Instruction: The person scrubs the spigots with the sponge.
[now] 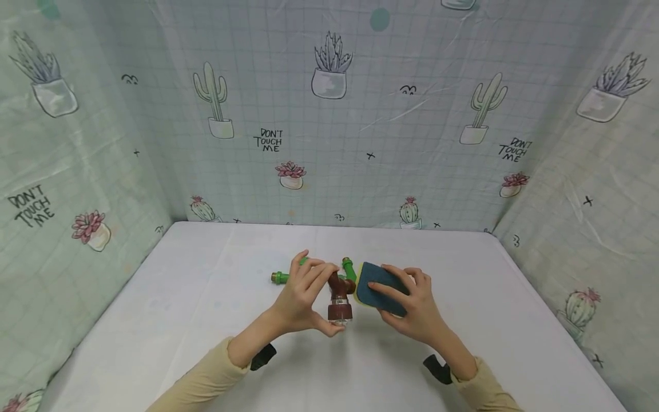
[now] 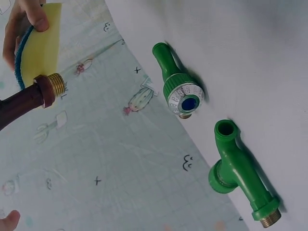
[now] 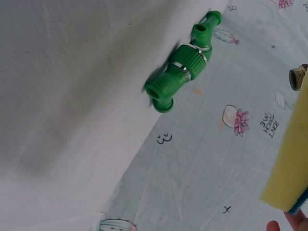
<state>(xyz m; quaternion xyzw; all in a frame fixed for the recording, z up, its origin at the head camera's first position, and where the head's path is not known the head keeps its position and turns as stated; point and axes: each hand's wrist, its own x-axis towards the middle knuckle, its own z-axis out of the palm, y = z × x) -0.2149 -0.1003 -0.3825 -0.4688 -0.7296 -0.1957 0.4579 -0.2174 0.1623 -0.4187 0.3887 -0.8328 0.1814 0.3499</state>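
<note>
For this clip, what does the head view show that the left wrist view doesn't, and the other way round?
Only the head view shows the beige sleeves, the black wrist bands, the "DON'T TOUCH ME" lettering and the left hand with its grip spanning the brown tap.

Only the left wrist view shows the brown tap's brass thread, a dial's blue centre and the sponge's broad yellow face.

Both show the brown tap, sponge, green taps, right hand, patterned cloth and white table.

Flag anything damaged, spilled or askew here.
Nothing stands out. Left hand grips the brown tap, right hand the sponge, which bows, likely from the grip; green taps lie on the white table, no spill or damage visible.
</note>
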